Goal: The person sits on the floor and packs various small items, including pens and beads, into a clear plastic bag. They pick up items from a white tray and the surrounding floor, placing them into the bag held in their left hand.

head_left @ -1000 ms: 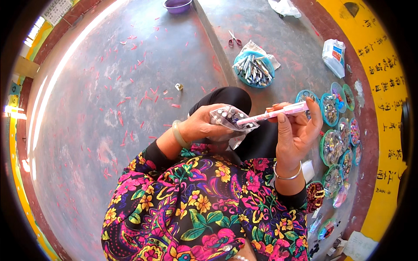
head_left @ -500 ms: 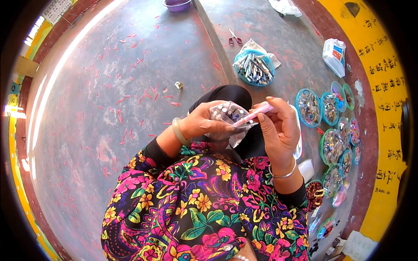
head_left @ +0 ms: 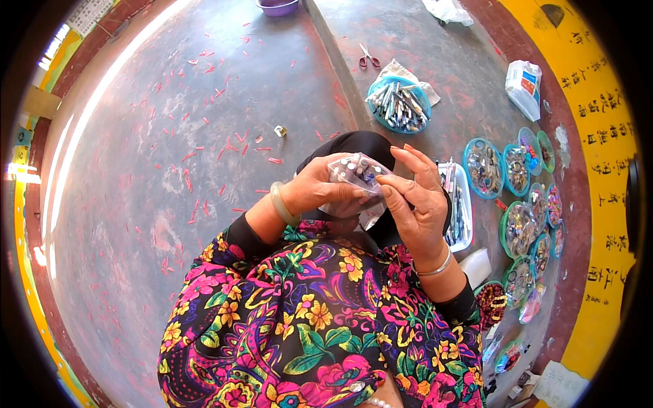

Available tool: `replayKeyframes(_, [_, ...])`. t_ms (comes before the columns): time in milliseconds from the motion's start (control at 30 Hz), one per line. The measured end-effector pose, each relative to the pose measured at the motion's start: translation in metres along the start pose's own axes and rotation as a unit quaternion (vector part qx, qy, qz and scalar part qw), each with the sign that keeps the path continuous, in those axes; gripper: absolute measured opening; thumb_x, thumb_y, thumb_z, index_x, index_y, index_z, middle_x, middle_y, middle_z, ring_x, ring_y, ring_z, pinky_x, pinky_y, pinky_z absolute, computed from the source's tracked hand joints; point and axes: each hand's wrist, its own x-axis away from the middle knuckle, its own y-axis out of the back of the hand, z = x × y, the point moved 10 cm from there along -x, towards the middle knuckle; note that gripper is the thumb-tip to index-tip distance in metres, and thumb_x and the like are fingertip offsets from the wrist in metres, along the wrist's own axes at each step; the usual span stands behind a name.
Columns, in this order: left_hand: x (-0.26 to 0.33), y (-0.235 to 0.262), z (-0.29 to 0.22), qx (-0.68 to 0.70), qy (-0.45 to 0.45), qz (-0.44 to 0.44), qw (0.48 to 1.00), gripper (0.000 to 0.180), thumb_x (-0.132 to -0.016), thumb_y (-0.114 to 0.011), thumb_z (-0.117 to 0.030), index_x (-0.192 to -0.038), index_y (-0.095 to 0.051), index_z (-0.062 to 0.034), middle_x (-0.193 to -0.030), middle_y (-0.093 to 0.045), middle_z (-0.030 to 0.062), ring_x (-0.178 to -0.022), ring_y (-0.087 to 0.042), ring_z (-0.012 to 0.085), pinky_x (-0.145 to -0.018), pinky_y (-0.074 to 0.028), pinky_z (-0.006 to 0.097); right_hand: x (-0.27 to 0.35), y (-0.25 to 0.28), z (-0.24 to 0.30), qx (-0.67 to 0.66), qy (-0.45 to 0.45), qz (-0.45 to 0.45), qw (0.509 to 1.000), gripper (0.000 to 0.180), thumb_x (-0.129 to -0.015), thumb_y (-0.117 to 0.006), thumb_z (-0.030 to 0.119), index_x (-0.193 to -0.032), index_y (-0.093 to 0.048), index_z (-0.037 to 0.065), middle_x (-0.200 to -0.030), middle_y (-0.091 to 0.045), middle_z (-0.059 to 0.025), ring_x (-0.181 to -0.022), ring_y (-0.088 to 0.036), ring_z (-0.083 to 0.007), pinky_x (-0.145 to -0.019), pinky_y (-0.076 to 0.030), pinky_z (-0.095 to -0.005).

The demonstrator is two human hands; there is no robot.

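Observation:
My left hand (head_left: 317,187) is closed around a clear plastic bag (head_left: 348,189) held upright over my lap. Several pens (head_left: 364,167) stand packed in it, their pale and dark ends showing at the mouth. My right hand (head_left: 416,202) pinches the bag's right edge between thumb and index finger, its other fingers raised. No pen shows in that hand. Just right of it, a white tray (head_left: 465,228) holds more pens. Ahead, a blue basket (head_left: 373,112) is heaped with loose pens (head_left: 401,105).
Red-handled scissors (head_left: 369,57) lie beyond the basket, and a purple basin (head_left: 279,8) stands farther off. Several round baskets of small items, one a blue basket (head_left: 468,178), line the right wall. A white package (head_left: 524,88) lies near them. Red scraps (head_left: 188,180) litter the floor at left.
The pink pen my right hand was putting into the bag is no longer in that hand. The fingers have moved down to the bag's edge, leaving the white tray more exposed.

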Motion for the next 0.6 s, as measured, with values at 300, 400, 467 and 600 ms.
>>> replayKeyframes(300, [0.000, 0.006, 0.016, -0.032, 0.015, 0.000, 0.999, 0.046, -0.079, -0.068, -0.006, -0.122, -0.050, -0.0002, -0.111, -0.061, 0.0060, -0.101, -0.057, 0.0130, -0.090, -0.045, 0.029, 0.012, -0.011, -0.005, 0.000, -0.006, 0.029, 1.000, 0.016, -0.077, -0.067, 0.010, -0.091, -0.071, 0.004, -0.119, -0.058, -0.0165, -0.120, -0.047, -0.0334, -0.099, -0.037, -0.0389])
replayKeyframes(400, [0.003, 0.006, 0.016, -0.029, 0.037, -0.017, 0.999, 0.045, -0.080, -0.066, -0.006, -0.121, -0.050, 0.0004, -0.113, -0.060, 0.0070, -0.102, -0.057, 0.0139, -0.091, -0.045, 0.030, 0.013, -0.012, -0.003, 0.022, 0.016, 0.021, 0.999, 0.017, -0.076, -0.067, 0.010, -0.092, -0.071, 0.004, -0.120, -0.058, -0.0164, -0.121, -0.046, -0.0338, -0.100, -0.036, -0.0398])
replayKeyframes(467, [0.003, 0.010, 0.014, -0.067, 0.011, -0.019, 0.997, 0.045, -0.079, -0.066, -0.005, -0.122, -0.050, 0.0010, -0.113, -0.060, 0.0077, -0.102, -0.057, 0.0146, -0.091, -0.045, 0.030, 0.015, -0.011, -0.001, 0.052, 0.027, 0.018, 0.998, 0.021, -0.073, -0.069, 0.011, -0.093, -0.070, 0.006, -0.120, -0.058, -0.0161, -0.120, -0.047, -0.0338, -0.100, -0.036, -0.0406])
replayKeyframes(600, [0.003, 0.015, 0.017, -0.077, 0.019, -0.044, 0.996, 0.050, -0.076, -0.068, -0.007, -0.122, -0.050, 0.0031, -0.113, -0.061, 0.0095, -0.101, -0.059, 0.0172, -0.090, -0.046, 0.031, 0.023, -0.005, 0.004, 0.088, 0.062, -0.031, 0.994, 0.017, -0.074, -0.066, 0.011, -0.091, -0.069, 0.009, -0.118, -0.060, -0.0135, -0.118, -0.049, -0.0309, -0.095, -0.036, -0.0383])
